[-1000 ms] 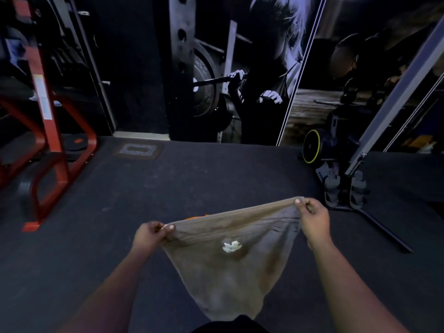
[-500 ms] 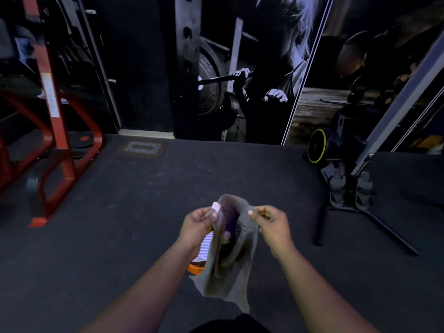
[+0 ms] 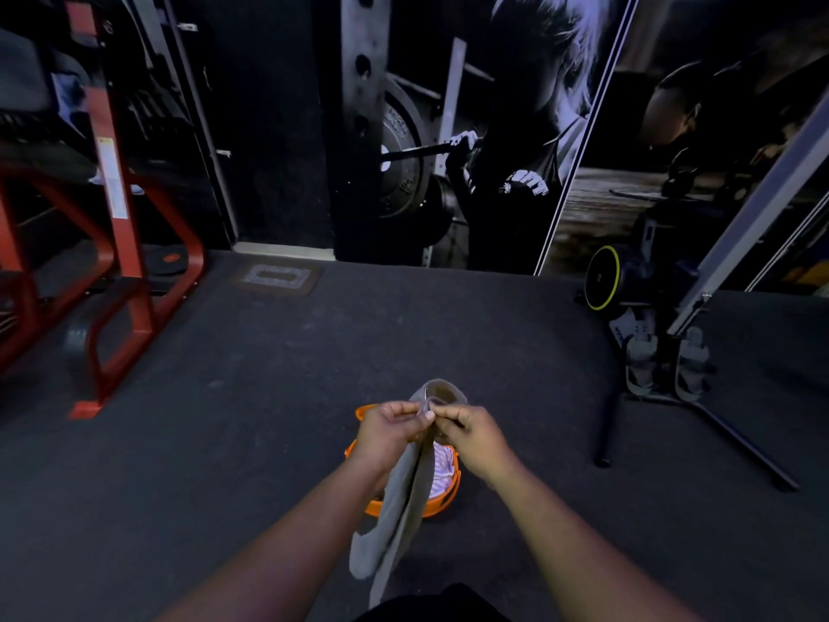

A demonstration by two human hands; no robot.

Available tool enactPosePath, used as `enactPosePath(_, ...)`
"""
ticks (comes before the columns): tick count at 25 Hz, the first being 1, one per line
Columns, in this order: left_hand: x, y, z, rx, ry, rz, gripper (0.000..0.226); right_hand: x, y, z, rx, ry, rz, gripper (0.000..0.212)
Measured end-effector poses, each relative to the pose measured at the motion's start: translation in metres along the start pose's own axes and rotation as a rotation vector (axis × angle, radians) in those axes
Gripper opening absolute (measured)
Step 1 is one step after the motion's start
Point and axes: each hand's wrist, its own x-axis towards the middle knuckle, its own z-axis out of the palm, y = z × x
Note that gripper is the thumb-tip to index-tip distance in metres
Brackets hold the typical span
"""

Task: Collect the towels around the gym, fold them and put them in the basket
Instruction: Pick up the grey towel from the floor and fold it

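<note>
White lettering on the dark shirt (image 3: 522, 187) in the wall poster (image 3: 516, 127), too blurred to read. Pale label strip on the red rack post (image 3: 110, 177), print too small to read. Raised marks on poster weight plate (image 3: 399, 159), illegible.

Towel (image 3: 403, 500): soft grey cloth, matt, slightly napped. Basket (image 3: 451, 484): smooth orange plastic with a slight sheen. Floor (image 3: 269, 397): dark, matt, finely grained mat. Rack frame (image 3: 121, 244): red painted metal, semi-gloss. Machine rail (image 3: 758, 208): smooth pale metal.
</note>
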Motion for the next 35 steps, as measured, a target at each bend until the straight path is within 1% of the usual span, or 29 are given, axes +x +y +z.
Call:
enactPosePath(2, -0.002, 0.0, 0.001, 0.035, -0.015, 0.013, 0.027, 0.002, -0.001, -0.001, 0.011, 0.044, -0.012, 0.032)
enactPosePath(4, -0.001, 0.001, 0.0, 0.058, -0.007, 0.024, 0.022, 0.003, -0.006, -0.003, 0.001, 0.069, -0.04, 0.032)
enactPosePath(6, 0.001, 0.004, -0.004, 0.08, -0.018, 0.038, 0.014, 0.004, -0.007, -0.01, -0.081, 0.08, -0.097, 0.029)
enactPosePath(7, 0.003, 0.005, -0.008, 0.105, -0.032, 0.05, 0.012, 0.004, -0.006, -0.016, -0.173, 0.087, -0.135, 0.03)
enactPosePath(8, 0.006, 0.007, -0.013, 0.141, -0.048, 0.066, 0.01, 0.004, -0.003, -0.024, -0.31, 0.093, -0.169, 0.035)
enactPosePath(9, 0.008, 0.01, -0.018, 0.181, -0.066, 0.084, 0.008, 0.004, 0.001, -0.033, -0.462, 0.084, -0.182, 0.045)
enactPosePath(10, 0.009, 0.015, -0.022, 0.218, -0.096, 0.104, 0.008, 0.004, 0.004, -0.041, -0.625, 0.053, -0.153, 0.055)
enactPosePath(11, 0.011, 0.019, -0.026, 0.252, -0.133, 0.129, 0.009, 0.003, 0.007, -0.05, -0.783, 0.014, -0.093, 0.061)
enactPosePath(12, 0.011, 0.025, -0.03, 0.285, -0.169, 0.156, 0.01, 0.001, 0.008, -0.057, -0.922, -0.014, -0.021, 0.06)
enactPosePath(13, 0.012, 0.031, -0.034, 0.328, -0.19, 0.188, 0.01, 0.0, 0.008, -0.065, -1.036, -0.021, 0.035, 0.054)
enactPosePath(15, 0.017, 0.039, -0.045, 0.491, -0.173, 0.265, 0.01, -0.003, 0.008, -0.078, -1.173, 0.032, 0.095, 0.04)
enactPosePath(16, 0.02, 0.041, -0.052, 0.618, -0.137, 0.305, 0.009, -0.005, 0.007, -0.084, -1.203, 0.083, 0.102, 0.032)
enactPosePath(18, 0.028, 0.036, -0.065, 0.869, -0.05, 0.336, 0.008, -0.006, 0.005, -0.091, -1.239, 0.179, 0.023, 0.019)
enactPosePath(19, 0.032, 0.033, -0.07, 0.933, -0.001, 0.332, 0.01, -0.006, 0.003, -0.093, -1.224, 0.213, -0.037, 0.015)
enactPosePath(20, 0.034, 0.03, -0.073, 0.938, 0.05, 0.323, 0.01, -0.006, 0.001, -0.094, -1.156, 0.241, -0.092, 0.011)
enactPosePath(22, 0.037, 0.03, -0.069, 0.841, 0.13, 0.322, 0.008, -0.005, -0.006, -0.094, -0.907, 0.28, -0.19, 0.007)
enactPosePath(23, 0.038, 0.033, -0.065, 0.743, 0.142, 0.311, 0.008, -0.004, -0.009, -0.093, -0.764, 0.293, -0.218, 0.008)
enactPosePath(25, 0.036, 0.047, -0.052, 0.548, 0.119, 0.258, 0.012, -0.003, -0.015, -0.091, -0.51, 0.341, -0.225, 0.012)
enactPosePath(26, 0.035, 0.057, -0.046, 0.501, 0.102, 0.242, 0.014, -0.001, -0.019, -0.091, -0.397, 0.374, -0.219, 0.014)
enactPosePath(28, 0.037, 0.078, -0.034, 0.467, 0.062, 0.257, 0.017, 0.003, -0.034, -0.093, -0.167, 0.439, -0.238, 0.013)
enactPosePath(29, 0.037, 0.09, -0.027, 0.446, 0.032, 0.27, 0.017, 0.002, -0.044, -0.091, -0.003, 0.471, -0.271, 0.014)
enactPosePath(30, 0.035, 0.102, -0.016, 0.414, -0.012, 0.274, 0.018, -0.001, -0.053, -0.089, 0.175, 0.496, -0.304, 0.021)
enactPosePath(31, 0.031, 0.114, -0.004, 0.348, -0.063, 0.273, 0.019, -0.003, -0.059, -0.088, 0.332, 0.484, -0.324, 0.034)
enactPosePath(32, 0.028, 0.13, 0.009, 0.257, -0.108, 0.275, 0.02, -0.003, -0.06, -0.083, 0.405, 0.423, -0.3, 0.046)
enactPosePath(33, 0.026, 0.15, 0.021, 0.155, -0.128, 0.273, 0.02, -0.004, -0.057, -0.075, 0.388, 0.326, -0.245, 0.052)
enactPosePath(34, 0.024, 0.172, 0.032, 0.044, -0.148, 0.267, 0.019, -0.005, -0.052, -0.064, 0.345, 0.201, -0.176, 0.05)
enactPosePath(35, 0.022, 0.189, 0.037, -0.065, -0.174, 0.279, 0.017, -0.006, -0.046, -0.054, 0.304, 0.112, -0.101, 0.039)
